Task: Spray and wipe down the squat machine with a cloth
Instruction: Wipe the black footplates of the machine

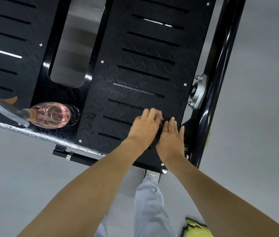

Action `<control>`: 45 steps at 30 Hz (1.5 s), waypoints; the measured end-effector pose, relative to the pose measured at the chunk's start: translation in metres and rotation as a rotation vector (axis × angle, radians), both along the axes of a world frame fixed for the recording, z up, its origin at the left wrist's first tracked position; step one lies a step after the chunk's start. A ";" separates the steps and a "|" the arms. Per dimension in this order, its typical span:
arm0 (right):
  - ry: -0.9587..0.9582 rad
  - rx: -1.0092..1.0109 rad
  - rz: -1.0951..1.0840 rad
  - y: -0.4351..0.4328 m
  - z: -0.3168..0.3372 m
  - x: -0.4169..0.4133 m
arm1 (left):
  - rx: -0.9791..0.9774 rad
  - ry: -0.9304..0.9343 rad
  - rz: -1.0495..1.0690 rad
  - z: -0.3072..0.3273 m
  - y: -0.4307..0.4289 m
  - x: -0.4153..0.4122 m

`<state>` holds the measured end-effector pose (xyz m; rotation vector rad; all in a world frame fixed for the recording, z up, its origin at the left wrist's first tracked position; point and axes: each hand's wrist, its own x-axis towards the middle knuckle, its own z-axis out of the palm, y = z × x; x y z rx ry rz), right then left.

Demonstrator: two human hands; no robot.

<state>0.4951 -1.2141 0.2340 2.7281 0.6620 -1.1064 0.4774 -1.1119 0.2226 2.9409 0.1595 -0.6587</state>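
The squat machine's black checker-plate footplate with long slots fills the upper view. A clear pink spray bottle with an orange and grey trigger head lies on its side on the plate's near left part. My left hand is on the plate's near right corner, its blurred fingers curled over a dark cloth that shows between the two hands. My right hand lies flat beside it with straight fingers, near the plate's right edge and touching the cloth's side.
A thick black frame tube runs along the plate's right side with a grey bolted bearing bracket. A black cylinder sticks out under the near edge. My leg in grey trousers stands on grey floor; a yellow object lies at bottom right.
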 end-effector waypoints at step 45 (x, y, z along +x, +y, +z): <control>-0.066 -0.201 0.073 0.023 -0.021 0.075 | -0.212 0.092 0.272 0.001 0.018 0.067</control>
